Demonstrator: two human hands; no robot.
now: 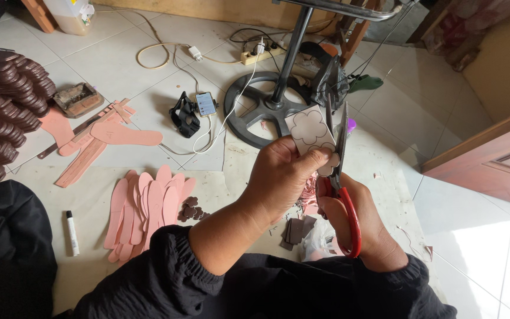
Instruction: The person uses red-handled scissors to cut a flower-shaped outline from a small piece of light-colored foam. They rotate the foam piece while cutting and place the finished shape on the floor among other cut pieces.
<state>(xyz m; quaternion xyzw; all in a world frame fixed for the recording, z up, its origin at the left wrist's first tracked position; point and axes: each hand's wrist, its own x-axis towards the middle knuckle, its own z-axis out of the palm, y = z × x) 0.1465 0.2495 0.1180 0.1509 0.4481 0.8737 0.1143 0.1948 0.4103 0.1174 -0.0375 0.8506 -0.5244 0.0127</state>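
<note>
While the left hand (281, 177) pinches a flower-marked card (309, 131), red-handled scissors (340, 177) cut its outline.
Right hand (355, 221), at four o'clock, grips the handles; next, judging by the outline, the card needs turning.

Bright daylight fills the scene, strongest at the lower right corner of the tiled floor (491, 236), where a sunlit patch nearly washes out. Shadows are soft and short. Focus is sharp throughout; the wide lens bends straight lines near the frame's edges.
</note>
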